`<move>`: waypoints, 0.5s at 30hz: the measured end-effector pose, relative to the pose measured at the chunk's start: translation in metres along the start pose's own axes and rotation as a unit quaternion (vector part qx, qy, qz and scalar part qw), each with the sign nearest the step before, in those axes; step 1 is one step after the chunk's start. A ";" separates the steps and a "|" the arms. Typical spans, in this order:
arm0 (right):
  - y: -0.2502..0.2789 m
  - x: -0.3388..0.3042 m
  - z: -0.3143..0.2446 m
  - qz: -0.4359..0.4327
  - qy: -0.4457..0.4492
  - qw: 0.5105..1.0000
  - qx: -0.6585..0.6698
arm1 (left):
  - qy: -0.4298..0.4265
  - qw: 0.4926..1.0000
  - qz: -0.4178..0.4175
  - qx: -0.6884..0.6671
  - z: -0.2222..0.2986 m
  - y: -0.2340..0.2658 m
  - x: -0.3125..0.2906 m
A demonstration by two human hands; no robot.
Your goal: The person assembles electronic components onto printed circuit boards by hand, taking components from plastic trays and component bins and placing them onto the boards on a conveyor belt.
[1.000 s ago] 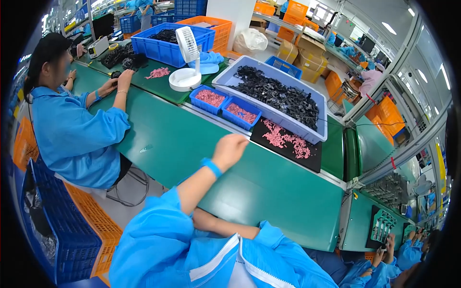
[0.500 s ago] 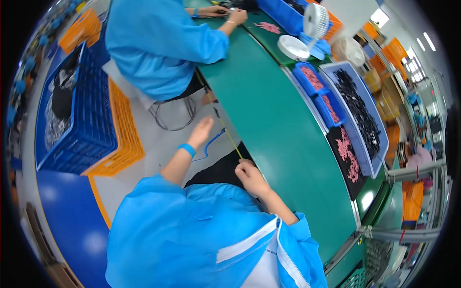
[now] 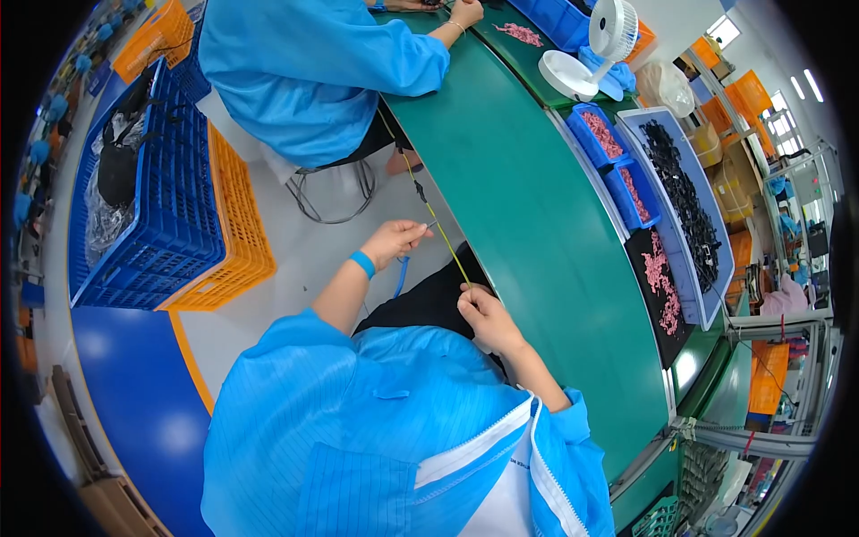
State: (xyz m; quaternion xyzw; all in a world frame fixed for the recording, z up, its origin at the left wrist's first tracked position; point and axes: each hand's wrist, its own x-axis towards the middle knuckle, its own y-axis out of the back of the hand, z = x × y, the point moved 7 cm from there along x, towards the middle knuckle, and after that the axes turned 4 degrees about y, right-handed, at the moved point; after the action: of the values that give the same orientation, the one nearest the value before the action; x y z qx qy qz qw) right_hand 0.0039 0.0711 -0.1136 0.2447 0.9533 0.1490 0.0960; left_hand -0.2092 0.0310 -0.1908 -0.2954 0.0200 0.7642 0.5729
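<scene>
While the right hand [image 3: 486, 318] pinches the yellow wire [image 3: 455, 255] between thumb and fingers, the left hand [image 3: 394, 243] presses its fingertips on a thin piece [image 3: 431, 225] (too small to identify) | wire: stretched beside the green table [image 3: 555, 295] | pose: both hands reach forward, right nearer the table

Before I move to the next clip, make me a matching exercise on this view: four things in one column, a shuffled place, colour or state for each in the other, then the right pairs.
Column one
1. Left hand
2. Right hand
3. Fan
4. Black mat

Column two
A. White, on a round base
B. Under scattered pink pieces
C. Has a blue band at its wrist
D. Pinching the near end of a yellow cord

Right pairs: 1-C, 2-D, 3-A, 4-B
</scene>
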 end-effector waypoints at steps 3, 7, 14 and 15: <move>0.003 0.000 -0.004 -0.004 0.002 1.000 0.003 | 0.002 1.000 0.022 0.008 0.003 -0.002 0.003; 0.008 -0.004 -0.004 0.004 0.003 1.000 0.007 | 0.007 0.999 0.048 0.000 0.004 -0.006 0.002; 0.013 -0.006 -0.002 0.008 0.013 1.000 0.010 | 0.008 0.997 0.073 -0.006 0.013 -0.015 0.001; 0.013 -0.006 0.000 0.010 0.014 1.000 0.011 | 0.008 0.997 0.073 -0.004 0.014 -0.016 0.001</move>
State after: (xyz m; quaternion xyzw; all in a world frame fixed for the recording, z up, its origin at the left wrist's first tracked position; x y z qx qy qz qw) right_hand 0.0143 0.0789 -0.1082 0.2528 0.9537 0.1425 0.0785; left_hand -0.2015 0.0424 -0.1753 -0.3019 0.0434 0.8018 0.5139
